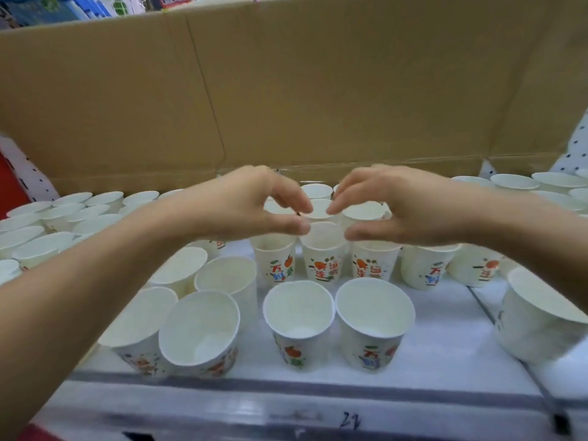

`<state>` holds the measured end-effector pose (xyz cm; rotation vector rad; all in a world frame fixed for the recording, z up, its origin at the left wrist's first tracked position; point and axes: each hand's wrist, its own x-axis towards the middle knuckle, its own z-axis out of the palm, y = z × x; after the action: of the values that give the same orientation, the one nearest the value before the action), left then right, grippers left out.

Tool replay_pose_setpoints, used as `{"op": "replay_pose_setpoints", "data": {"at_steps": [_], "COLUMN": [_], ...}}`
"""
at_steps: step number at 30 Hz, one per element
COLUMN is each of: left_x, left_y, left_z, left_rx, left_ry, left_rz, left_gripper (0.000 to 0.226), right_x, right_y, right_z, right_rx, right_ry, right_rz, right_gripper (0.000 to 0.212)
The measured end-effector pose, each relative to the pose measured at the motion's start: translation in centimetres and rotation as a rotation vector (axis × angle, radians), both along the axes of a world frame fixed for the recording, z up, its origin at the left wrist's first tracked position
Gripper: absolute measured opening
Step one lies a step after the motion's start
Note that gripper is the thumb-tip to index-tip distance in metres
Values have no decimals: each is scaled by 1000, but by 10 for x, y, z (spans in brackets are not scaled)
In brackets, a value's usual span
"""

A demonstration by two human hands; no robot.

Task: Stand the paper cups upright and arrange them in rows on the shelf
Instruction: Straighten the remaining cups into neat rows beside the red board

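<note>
Paper cups [323, 259]: white inside & out, w/ red, orange, green and blue print of fruit shapes plus characters on the sides. Shelf [439, 342]: white, w/ dark grey strip along front edge and dark handwritten marks below it. Cardboard sheet [318, 90] behind: plain tan-brown. Panels at far left and right [572, 148]: white w/ black dots; red patch at far left.

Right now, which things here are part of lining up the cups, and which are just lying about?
Job: paper cups, shelf, left hand, right hand.
Lying about: cardboard, spotted board, handwritten mark on the shelf edge.
</note>
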<state>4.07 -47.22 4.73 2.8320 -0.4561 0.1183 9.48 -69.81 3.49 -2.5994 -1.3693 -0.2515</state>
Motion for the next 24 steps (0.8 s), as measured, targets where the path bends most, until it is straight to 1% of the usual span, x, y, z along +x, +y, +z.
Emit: {"op": "replay_pose_setpoints", "data": {"at_steps": [3, 5, 8, 10, 12, 16, 18, 20, 22, 24], "left_x": [-25, -47, -81, -93, -91, -67, -57, -51, -47, -45], "left_y": [-37, -61, -98, -125, -155, -206, -222, -232, -240, -248], "left_z": [8, 6, -16, -42, -68, -108, -121, -129, -134, -136], "left_rx": [-3, -18, -157, -276, -368, -501, -557, -584, -600, -630], "left_ry": [-81, -179, -310, -314, -278, -216, -201, -206, -220, -201], "left_rz": [-15, -33, -83, -120, -122, -90, -60, -33, -1, 26], "left_gripper": [50, 57, 53, 54, 56, 69, 73, 70, 62, 57], "right_x": [-18, -33, -57, -71, -81, -87, -89, -91, -92, -91], "right_y": [-37, -70, -122, -150, -167, -183, -195, -211, -225, -230], "right_z": [12, 15, 3, -19, -47, -102, -119, -125, -125, -123], "right_rx": [103, 211, 477, 653, 754, 823, 823, 828, 851, 855], "right_ry": [45, 59, 27, -17, -69, -46, -20, 11, 37, 60], "right_rz": [-16, -23, -36, -92, -167, -309, -328, -339, -346, -328], "right_gripper": [42, 44, 38, 33, 32, 37, 35, 30, 28, 32]}}
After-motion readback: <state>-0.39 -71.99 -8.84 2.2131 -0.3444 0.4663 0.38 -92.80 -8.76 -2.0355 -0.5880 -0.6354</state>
